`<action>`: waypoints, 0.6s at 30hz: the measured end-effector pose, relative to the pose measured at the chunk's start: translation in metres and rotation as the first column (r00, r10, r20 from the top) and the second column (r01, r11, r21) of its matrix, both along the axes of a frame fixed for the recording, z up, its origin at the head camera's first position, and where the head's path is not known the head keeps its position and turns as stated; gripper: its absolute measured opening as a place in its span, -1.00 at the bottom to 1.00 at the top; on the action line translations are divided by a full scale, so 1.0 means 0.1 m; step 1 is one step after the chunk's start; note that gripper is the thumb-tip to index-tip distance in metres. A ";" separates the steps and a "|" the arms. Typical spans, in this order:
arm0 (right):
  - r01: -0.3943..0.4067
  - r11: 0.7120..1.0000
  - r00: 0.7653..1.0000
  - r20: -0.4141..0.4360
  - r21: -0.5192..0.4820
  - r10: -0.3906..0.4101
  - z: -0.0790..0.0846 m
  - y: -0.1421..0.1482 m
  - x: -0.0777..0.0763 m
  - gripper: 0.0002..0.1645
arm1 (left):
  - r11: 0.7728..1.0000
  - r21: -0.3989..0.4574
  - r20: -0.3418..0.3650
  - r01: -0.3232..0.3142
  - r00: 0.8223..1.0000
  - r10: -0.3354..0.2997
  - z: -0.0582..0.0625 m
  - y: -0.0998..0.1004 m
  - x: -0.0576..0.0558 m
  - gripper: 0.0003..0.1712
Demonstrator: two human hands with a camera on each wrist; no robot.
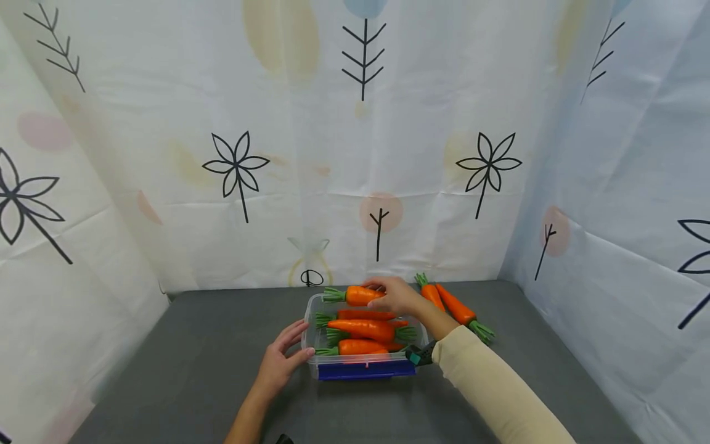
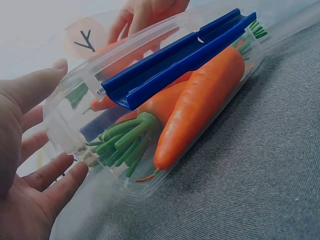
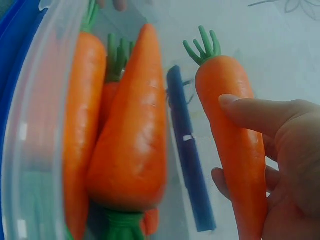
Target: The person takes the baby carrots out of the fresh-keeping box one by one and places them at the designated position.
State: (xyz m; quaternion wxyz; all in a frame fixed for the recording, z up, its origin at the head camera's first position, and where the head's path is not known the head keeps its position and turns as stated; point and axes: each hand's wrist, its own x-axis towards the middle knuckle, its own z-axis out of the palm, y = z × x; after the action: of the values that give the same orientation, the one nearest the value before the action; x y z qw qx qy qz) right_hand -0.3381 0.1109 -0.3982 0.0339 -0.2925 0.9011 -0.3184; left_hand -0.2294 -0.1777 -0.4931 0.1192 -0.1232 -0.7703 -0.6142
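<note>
My right hand (image 1: 396,297) holds an orange carrot (image 3: 227,115) with green stem stubs, thumb on one side and fingers on the other. In the head view this carrot lies over the far side of a clear plastic box (image 1: 308,327). Several more carrots (image 1: 368,331) lie inside the box, pointing both ways. A blue latch flap (image 2: 175,62) juts out from the box's near side. At the box's left side is my left hand (image 1: 278,362), its fingers spread and fairly straight, fingertips right at the wall and rim.
Two carrots, a shorter one (image 1: 431,295) and a longer one (image 1: 459,307), lie on the grey tabletop (image 1: 222,351) right of the box, behind my right forearm. Printed white curtains (image 1: 310,154) hang around the back and both sides of the table.
</note>
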 end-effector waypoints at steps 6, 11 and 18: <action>0.018 0.999 0.998 -0.054 -0.032 -0.020 0.10 0.12 -0.01 -0.46 | 1.000 -0.005 0.016 -0.005 1.000 0.005 0.00 -0.01 -0.01 -0.40; 0.074 0.994 0.996 -0.035 -0.084 -0.078 0.16 0.24 -0.01 -0.46 | 1.000 0.010 0.004 0.007 1.000 -0.007 0.11 0.02 0.08 -0.42; 0.127 0.978 0.991 -0.025 -0.163 -0.133 0.21 0.47 -0.01 -0.45 | 1.000 0.008 -0.002 0.000 1.000 0.000 0.16 0.05 0.11 -0.41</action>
State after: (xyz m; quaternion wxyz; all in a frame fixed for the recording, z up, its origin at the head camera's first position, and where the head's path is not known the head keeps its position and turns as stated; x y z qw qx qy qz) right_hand -0.3387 0.1578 -0.3768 -0.0267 -0.2403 0.8901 -0.3863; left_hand -0.2181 -0.1731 -0.4773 0.1204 -0.1234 -0.7678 -0.6171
